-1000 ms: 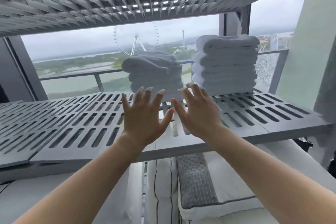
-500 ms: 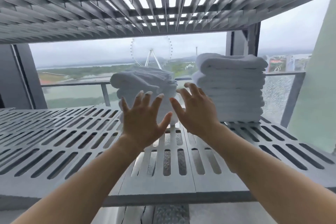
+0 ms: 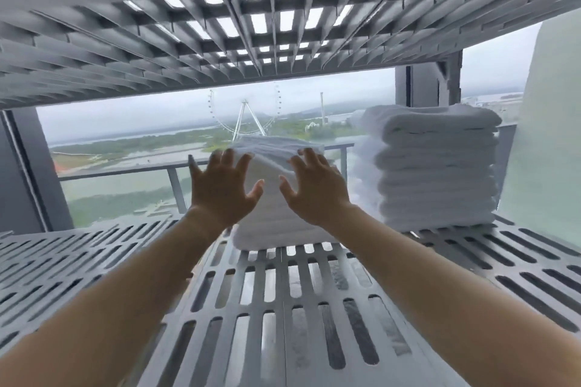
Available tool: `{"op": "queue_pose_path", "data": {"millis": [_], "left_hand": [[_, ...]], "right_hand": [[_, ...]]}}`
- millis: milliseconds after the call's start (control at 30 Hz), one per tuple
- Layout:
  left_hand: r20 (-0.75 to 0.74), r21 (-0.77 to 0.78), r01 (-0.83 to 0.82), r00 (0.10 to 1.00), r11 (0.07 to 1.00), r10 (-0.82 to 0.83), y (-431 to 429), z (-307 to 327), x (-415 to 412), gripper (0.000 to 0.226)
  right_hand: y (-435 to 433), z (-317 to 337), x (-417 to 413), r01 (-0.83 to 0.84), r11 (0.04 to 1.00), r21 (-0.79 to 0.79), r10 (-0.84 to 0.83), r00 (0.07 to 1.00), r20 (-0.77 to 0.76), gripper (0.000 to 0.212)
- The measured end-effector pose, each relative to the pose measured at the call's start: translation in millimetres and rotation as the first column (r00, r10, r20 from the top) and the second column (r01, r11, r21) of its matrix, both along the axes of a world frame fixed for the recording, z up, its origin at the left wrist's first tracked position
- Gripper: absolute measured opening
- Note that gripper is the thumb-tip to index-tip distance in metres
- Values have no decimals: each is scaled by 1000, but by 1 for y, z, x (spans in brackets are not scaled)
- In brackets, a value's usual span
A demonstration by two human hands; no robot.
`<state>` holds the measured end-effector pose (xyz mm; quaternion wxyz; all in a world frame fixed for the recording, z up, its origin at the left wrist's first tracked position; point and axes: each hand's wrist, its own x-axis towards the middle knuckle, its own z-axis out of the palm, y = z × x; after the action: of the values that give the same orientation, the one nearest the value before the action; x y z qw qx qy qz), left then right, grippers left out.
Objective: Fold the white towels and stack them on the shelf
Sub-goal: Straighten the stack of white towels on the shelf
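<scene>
Two towel stacks [image 3: 283, 229] [image 3: 437, 173], one shelf [image 3: 94, 261], left hand [image 3: 220, 195], right hand [image 3: 317, 195] — splayed (flat) on one.

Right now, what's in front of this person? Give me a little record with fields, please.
Place: grey slatted shelf, another shelf above
Middle: shorter stack of folded white towels
Right: taller stack, standing apart from it
Left hand: open, fingers spread at the shorter stack's front
Right hand: the same, beside it
Contact: too blurred to tell
Behind: Ferris wheel through a window
</scene>
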<state>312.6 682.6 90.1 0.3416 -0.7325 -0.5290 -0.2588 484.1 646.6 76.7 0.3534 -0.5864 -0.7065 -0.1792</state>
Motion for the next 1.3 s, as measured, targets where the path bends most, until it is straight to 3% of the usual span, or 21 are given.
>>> {"op": "queue_pose_path", "data": {"millis": [433,800,1100,1300], "left_hand": [[-129,-21,171,977,985,-172,53,1,-45,65],[-78,-84,222,970,971,-229,76,16,-32,76],[-152,-137,185,967,973,-205,93,24,-18,75],[-163,-202,229,951,952,-263,96,28,-7,74]], "right_hand": [[43,-4,-59,156,987,-31,-154,987,42,60],[66,6,-55,158,987,16,-159,986,53,64],[76,9,-33,170,985,-39,-167,984,61,59],[80,13,-24,167,985,-49,-165,985,46,40]]}}
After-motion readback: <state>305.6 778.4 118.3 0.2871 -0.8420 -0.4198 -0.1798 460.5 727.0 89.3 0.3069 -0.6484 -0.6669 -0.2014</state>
